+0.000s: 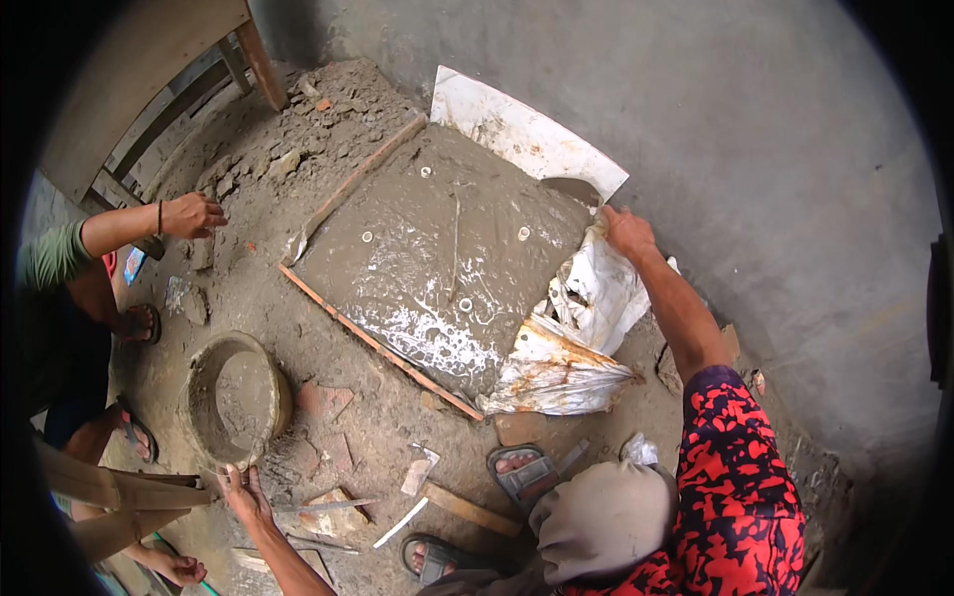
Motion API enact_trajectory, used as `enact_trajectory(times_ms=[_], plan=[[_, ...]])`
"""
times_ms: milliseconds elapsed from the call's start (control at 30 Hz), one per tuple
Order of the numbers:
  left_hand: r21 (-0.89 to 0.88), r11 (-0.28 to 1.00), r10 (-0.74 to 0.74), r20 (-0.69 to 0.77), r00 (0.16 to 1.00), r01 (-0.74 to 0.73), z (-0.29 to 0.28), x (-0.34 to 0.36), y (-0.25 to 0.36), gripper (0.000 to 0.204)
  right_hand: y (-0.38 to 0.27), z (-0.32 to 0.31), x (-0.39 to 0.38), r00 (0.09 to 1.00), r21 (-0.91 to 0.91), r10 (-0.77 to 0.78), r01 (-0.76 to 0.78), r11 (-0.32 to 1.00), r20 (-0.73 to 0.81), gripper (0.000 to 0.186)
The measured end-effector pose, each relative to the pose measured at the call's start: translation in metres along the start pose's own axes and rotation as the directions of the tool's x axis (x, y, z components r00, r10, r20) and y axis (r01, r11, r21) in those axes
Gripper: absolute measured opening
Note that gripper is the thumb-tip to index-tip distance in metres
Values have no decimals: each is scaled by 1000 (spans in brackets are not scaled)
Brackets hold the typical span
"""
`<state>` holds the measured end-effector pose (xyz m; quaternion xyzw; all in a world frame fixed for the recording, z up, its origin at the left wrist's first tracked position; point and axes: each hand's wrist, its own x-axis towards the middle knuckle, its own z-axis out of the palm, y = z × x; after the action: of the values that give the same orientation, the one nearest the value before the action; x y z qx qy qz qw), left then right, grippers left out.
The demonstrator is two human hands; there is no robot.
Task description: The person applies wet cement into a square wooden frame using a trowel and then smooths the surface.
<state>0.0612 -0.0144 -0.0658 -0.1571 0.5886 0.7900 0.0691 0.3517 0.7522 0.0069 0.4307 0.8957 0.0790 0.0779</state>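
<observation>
Wet grey mortar lies spread in a slab [417, 263], with several small white pipe ends [524, 233] standing in it. At its far right corner my right hand [628, 234] is closed, beside a crumpled, stained white sack [596, 298]. A dark rounded flat piece [573, 189] shows just past the fingers; what they grip is hidden. My left hand [245, 495] has its fingers at the near rim of a mud-coated bucket [281, 402], which has grey mix inside. Wooden strips [383, 343] edge the slab on its left and near sides.
A white board [527, 134] leans by the grey wall [755, 129]. At left a co-worker's hand [194, 216] hangs over the rubble [288, 164]; another person's hand [177, 566] shows lower left. Wooden furniture [139, 79] stands far left. Wood scraps [472, 510] and brick pieces [323, 400] lie near my sandals.
</observation>
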Motion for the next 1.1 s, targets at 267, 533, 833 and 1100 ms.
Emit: enact_trajectory(times_ms=[267,533,833,1100], plan=[[40,999,5,8,1000,-5,-4,1,-2,69,1,-16,-18,999,26,-40,41,999,-23,42],[6,1000,13,-6,1000,-13,-5,3,-6,70,9,-9,-11,997,73,-38,43,996,-71,41],[12,1000,-1,-20,1000,1,-9,3,-1,65,-26,-5,-13,999,442,37,-27,896,-14,46],[40,999,-5,19,1000,4,3,-1,-1,54,-79,-16,37,997,538,-76,45,842,35,52]])
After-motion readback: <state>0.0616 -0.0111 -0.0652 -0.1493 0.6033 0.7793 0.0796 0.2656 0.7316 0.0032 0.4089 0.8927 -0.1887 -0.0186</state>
